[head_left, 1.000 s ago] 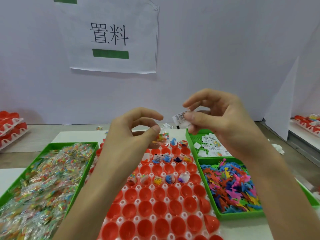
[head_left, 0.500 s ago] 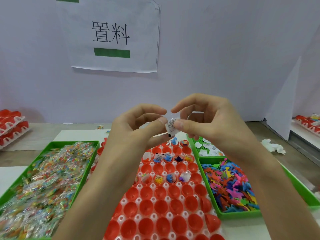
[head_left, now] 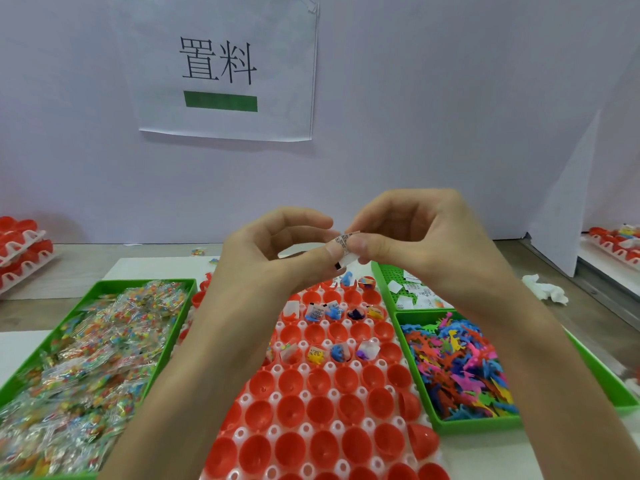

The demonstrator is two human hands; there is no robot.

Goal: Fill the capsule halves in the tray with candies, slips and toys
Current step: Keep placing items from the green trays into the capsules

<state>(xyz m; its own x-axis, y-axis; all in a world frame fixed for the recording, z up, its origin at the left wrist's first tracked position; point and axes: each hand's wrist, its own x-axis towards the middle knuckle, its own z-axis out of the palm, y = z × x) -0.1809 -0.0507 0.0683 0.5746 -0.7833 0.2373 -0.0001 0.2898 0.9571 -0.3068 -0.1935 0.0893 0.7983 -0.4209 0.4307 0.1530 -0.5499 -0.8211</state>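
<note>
Left hand (head_left: 273, 261) and right hand (head_left: 429, 244) pinch one paper slip (head_left: 345, 250), fingers clamped on its edges, in open air above the far rows of the tray (head_left: 304, 367). Green bins (head_left: 478, 426) sit just beside both its sides.

Packing workstation: sorted green bins (head_left: 145, 281), capsule tray (head_left: 304, 368), printed sign (head_left: 277, 46) on partition (head_left: 450, 98).

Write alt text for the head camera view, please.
A left hand and a right hand pinch one small printed paper slip between them above a white tray of red capsule halves, few filled. Green bins of wrapped candies and colourful toys flank it.
</note>
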